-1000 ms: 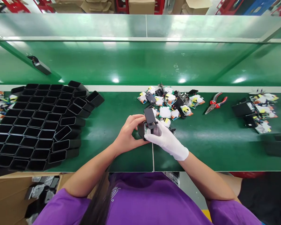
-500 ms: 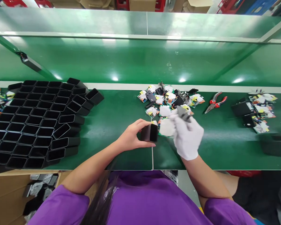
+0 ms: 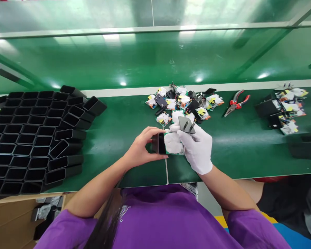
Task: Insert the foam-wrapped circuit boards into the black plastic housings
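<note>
My bare left hand (image 3: pixel 142 147) grips a black rectangular plastic housing (image 3: pixel 158 143) from the left, thumb below and fingers above, its open end facing right. In my white-gloved right hand (image 3: pixel 197 148) is a circuit board (image 3: pixel 173 142) covered with white filler, together with a dark plug cover (image 3: pixel 186 124) that has two prongs. The board's left edge meets the housing's open end; how far it reaches inside is hidden. Just beyond my hands lies a pile of similar circuit boards (image 3: pixel 184 101) with black plastic parts among them.
Many black housings (image 3: pixel 28 138) stand packed together on the left of the green table (image 3: pixel 114 138). Pliers with red handles (image 3: pixel 237 103) lie right of the pile. More boards (image 3: pixel 290 107) and a dark box (image 3: pixel 305 149) are at far right. A cardboard box (image 3: pixel 12 221) sits below at left.
My right hand has moved left, bringing the circuit board up against the housing's open end. My left hand still holds the housing, now turned slightly. The camera view has shifted a little.
</note>
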Available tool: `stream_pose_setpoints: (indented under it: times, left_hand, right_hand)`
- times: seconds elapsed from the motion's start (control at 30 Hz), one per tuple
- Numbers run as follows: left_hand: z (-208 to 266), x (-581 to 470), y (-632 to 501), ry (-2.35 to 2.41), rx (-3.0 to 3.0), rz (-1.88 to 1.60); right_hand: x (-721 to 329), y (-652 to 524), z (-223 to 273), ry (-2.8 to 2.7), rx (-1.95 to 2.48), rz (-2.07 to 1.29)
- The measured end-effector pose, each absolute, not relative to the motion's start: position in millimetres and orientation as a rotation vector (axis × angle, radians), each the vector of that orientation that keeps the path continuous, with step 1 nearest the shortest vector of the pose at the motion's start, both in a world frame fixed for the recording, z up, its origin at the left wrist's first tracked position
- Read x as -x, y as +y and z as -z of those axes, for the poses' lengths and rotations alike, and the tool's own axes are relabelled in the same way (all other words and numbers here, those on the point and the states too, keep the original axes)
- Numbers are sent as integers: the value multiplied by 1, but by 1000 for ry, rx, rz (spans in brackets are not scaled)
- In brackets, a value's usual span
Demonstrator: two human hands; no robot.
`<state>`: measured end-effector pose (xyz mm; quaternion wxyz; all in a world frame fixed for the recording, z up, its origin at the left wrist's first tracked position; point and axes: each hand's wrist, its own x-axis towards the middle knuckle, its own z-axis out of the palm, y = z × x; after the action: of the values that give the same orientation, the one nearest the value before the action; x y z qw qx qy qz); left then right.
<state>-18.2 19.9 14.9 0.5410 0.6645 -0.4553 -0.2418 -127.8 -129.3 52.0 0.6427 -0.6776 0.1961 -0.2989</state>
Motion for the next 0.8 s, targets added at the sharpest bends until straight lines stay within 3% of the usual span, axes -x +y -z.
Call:
stream_pose_setpoints:
  times: [0.8]
  left_hand:
    - [-12, 26, 18, -1253, -1691, 236]
  right_hand:
    - [129, -121, -44, 393, 1740, 716]
